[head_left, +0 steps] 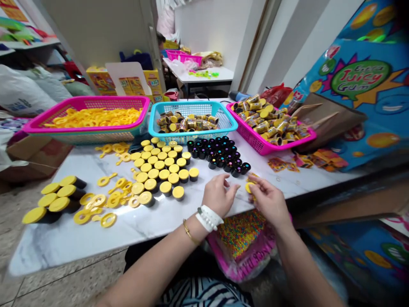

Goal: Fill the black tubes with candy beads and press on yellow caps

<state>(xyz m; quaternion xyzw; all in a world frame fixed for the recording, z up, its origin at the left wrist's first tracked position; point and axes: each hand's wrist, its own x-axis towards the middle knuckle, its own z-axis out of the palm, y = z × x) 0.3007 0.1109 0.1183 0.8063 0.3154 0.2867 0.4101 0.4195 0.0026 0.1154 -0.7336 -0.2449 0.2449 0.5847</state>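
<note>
My left hand point(219, 194) hovers over the front edge of the table, fingers loosely curved, thumb apart, with nothing seen in it. To its right, my right hand point(270, 202) pinches a small yellow-capped container point(249, 187), partly hidden by the fingers. Just beyond my left hand stand open black containers point(223, 153) with coloured beads in them. Further left are rows of black containers with yellow lids point(159, 166), and loose yellow ring-ended wands point(118, 192) lie beside them. Below my hands, a pink basin point(220, 256) holds a bag of many-coloured beads point(243, 232).
Along the back stand a pink basket point(105, 100) of yellow wands, a blue basket point(193, 138) and another pink basket point(265, 147), both with labelled containers. Small wrappers point(319, 158) lie at the right, by a large blue printed bag point(358, 106). A person is partly visible behind.
</note>
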